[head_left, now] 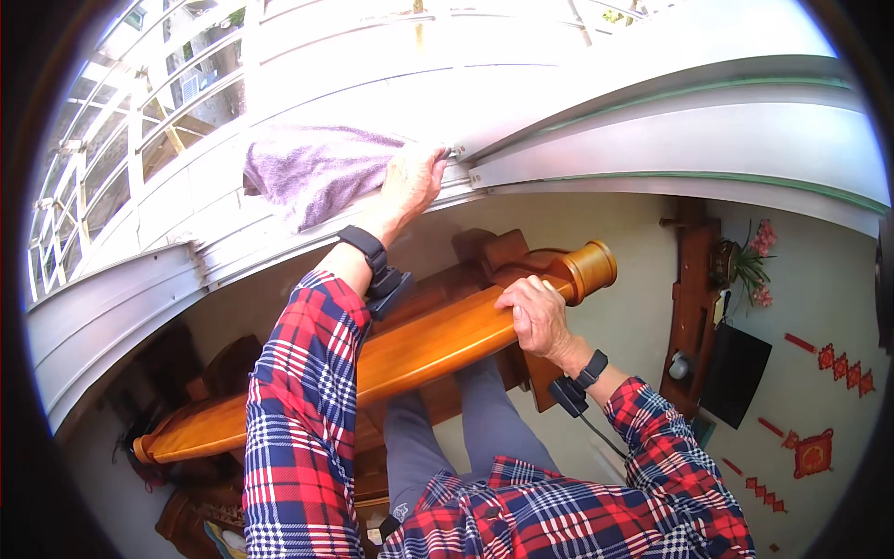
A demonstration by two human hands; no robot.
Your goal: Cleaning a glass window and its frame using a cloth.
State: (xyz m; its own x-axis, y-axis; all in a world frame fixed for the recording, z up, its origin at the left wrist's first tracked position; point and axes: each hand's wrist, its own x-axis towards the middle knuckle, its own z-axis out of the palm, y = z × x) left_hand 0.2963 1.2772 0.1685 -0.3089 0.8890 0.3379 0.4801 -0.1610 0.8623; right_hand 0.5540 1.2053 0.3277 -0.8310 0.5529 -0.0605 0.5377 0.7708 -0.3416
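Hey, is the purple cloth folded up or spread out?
Loosely spread: the cloth gathers at the left hand and fans out, creased, to the left.

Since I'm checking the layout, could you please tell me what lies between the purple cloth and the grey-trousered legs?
In the head view, the window frame, left forearm and long wooden board lie between the cloth and legs.

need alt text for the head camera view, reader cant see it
A person's left hand holds a purple cloth at a metal window frame, while the right hand rests on a long polished wooden rail. Both arms wear red-and-blue plaid sleeves. Metal bars show outside at upper left; a dark screen and red ornaments are on the right.
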